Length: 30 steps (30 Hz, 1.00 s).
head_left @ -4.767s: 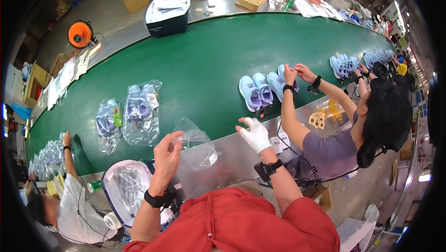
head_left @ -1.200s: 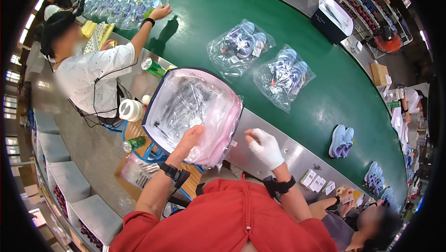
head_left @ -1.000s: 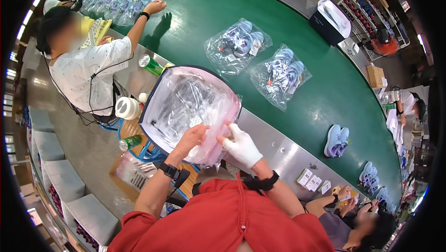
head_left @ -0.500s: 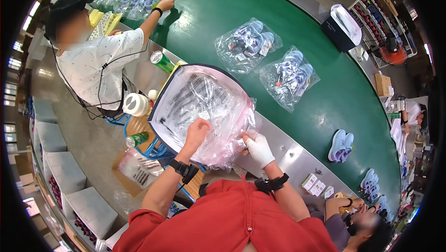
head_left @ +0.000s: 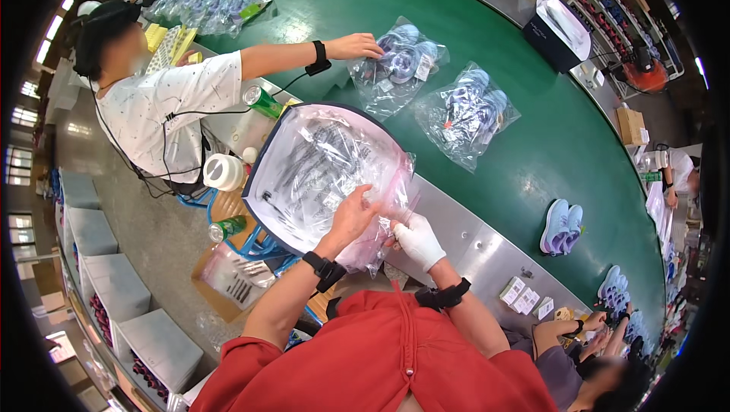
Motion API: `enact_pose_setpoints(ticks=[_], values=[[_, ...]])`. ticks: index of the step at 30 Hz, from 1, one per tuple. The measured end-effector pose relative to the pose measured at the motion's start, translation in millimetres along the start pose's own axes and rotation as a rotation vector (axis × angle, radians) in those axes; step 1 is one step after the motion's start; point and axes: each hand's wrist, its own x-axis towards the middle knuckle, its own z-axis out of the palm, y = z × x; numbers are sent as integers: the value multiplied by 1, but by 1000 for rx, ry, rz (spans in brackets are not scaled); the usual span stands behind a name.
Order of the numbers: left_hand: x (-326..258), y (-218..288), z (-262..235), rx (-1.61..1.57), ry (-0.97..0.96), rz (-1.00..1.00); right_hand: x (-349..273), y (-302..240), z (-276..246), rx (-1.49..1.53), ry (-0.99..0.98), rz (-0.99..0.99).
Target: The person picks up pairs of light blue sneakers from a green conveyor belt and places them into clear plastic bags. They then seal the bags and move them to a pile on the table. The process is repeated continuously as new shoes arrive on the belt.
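A dark-rimmed box with a white inside (head_left: 268,210) stands in front of me, filled with clear plastic bags (head_left: 319,161) that have dark print and pinkish edges. My left hand (head_left: 351,218), bare, has its fingers bent together on the clear plastic at the box's near right side. Just right of it, my right hand (head_left: 418,242), in a white glove with bare fingertips, pinches a pink-edged plastic bag (head_left: 391,198). Exactly where the fingers grip is partly hidden by the shiny film.
Two bagged pairs of shoes (head_left: 399,55) (head_left: 473,108) lie on the green table (head_left: 327,13); a co-worker's hand (head_left: 357,45) touches the farther pair. An unbagged pair (head_left: 561,227) sits right. Green cans (head_left: 262,100) and a white jug (head_left: 223,172) are left of the box.
My left hand has moved right from over the box to the bag by my right hand. The co-worker's arm has swung from the far bagged shoes to the nearer bagged pair.
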Motion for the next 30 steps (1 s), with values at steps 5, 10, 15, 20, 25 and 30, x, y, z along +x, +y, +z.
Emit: enact_pose_setpoints(ticks=[5, 10, 15, 20, 25, 30], values=[[16, -24, -20, -133, -45, -88, -7, -2, -7, -21, -4, 3], [5, -12, -84, -682, -202, -253, -15, -14, -10, 35, -26, 2], [-13, 35, -85, -587, -216, -225, -3, -14, 10, -186, -45, -215], [-42, 66, -66, -476, -146, -108, -7, -25, 20, -308, -62, -234], [-65, 65, -54, -230, -71, 50, -22, -27, 37, -399, -57, -345], [-55, 28, -51, -749, 74, -213, -11, -2, 38, -340, -192, -448]])
